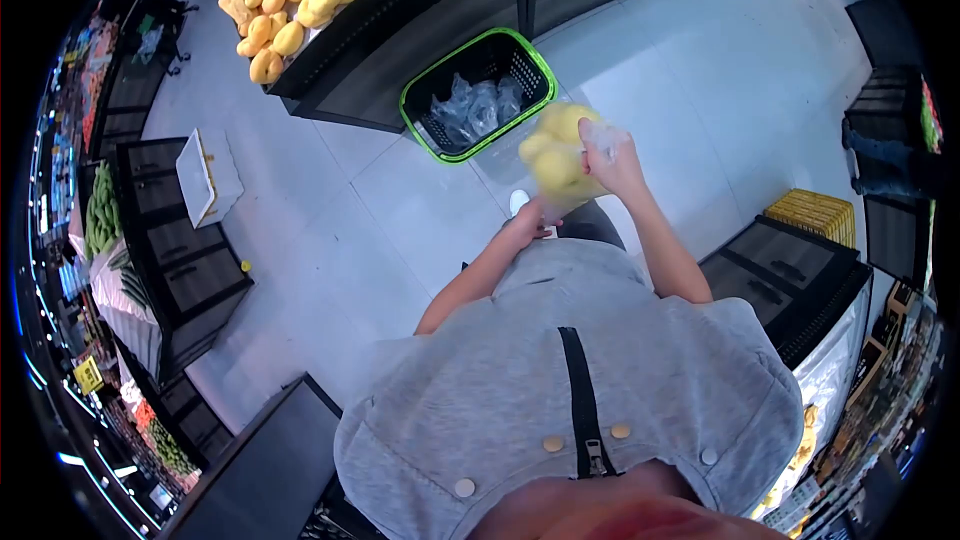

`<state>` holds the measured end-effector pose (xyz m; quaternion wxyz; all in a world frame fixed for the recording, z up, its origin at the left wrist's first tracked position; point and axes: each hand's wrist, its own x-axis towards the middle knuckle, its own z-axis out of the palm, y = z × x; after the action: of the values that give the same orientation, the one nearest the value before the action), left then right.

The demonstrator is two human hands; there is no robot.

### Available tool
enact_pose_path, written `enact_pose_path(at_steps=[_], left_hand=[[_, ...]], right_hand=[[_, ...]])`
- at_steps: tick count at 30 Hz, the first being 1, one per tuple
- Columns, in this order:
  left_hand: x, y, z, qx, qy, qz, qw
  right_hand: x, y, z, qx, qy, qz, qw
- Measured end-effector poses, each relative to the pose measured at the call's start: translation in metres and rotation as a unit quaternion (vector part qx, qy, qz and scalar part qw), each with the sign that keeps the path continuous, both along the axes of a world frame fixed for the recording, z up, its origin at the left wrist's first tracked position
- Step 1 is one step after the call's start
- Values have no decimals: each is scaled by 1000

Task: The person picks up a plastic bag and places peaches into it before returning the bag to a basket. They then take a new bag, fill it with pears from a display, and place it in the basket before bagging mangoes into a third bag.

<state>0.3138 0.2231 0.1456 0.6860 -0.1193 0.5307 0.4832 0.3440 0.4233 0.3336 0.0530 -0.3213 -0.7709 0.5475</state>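
Note:
A clear plastic bag of yellow round fruit point(553, 155) hangs in front of my body, right of the basket. My right hand point(612, 155) is closed on the gathered top of the bag, at the fruit's right side. Below the fruit, my left hand point(532, 220) is at the lower end of the bag, its fingers bent; what it holds, if anything, is too small to make out. The black basket with a green rim point(403, 100) stands on the floor and has several clear plastic bags point(480, 108) inside.
A display of yellow flat fruit point(320, 0) rises behind the basket. At the left stand a white box point(205, 180) and dark cabinets point(180, 260) with vegetables. A yellow crate point(812, 216) is at the right, near another dark cabinet point(775, 275). A person's legs point(885, 165) show at far right.

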Motion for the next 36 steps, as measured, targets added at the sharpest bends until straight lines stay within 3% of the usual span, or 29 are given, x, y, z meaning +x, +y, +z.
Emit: enact_pose_path(at_steps=[2, 5, 6, 9, 12, 15, 20, 23, 25, 27, 30, 33, 36], left_hand=[[-14, 9, -15, -62, 37, -2, 997], [-35, 11, -23, -67, 65, 43, 995], [-39, 7, -34, -76, 66, 104, 989], [-50, -13, -110, -135, 335, 80, 929], [-42, -15, -95, -258, 389, 80, 881], [-12, -25, -104, -317, 333, 29, 887], [22, -18, -129, -312, 243, 40, 918], [17, -2, -147, -302, 213, -21, 929], [-3, 16, -145, -325, 124, -96, 932], [-11, 27, -153, -316, 118, -141, 931], [-50, 52, -137, -360, 101, -268, 888], [-56, 54, -152, -362, 134, -317, 867], [-55, 48, -180, -363, 181, -300, 863]], right_hand=[[-30, 14, -22, -27, 9, -10, 1000], [-72, 35, -45, -19, -8, 70, 997], [-83, 39, -61, 12, 16, 98, 995], [-138, 66, -121, 67, 60, 199, 976], [-177, 82, -165, 88, 50, 260, 960], [-214, 94, -193, 87, 97, 285, 950], [-257, 104, -249, 111, 23, 306, 945], [-285, 107, -302, 154, 19, 302, 940], [-301, 113, -334, 172, -8, 327, 929], [-309, 117, -365, 170, -32, 355, 919], [-318, 117, -438, 213, -133, 393, 885], [-326, 117, -493, 220, -147, 362, 894], [-338, 123, -542, 178, -179, 332, 909]])
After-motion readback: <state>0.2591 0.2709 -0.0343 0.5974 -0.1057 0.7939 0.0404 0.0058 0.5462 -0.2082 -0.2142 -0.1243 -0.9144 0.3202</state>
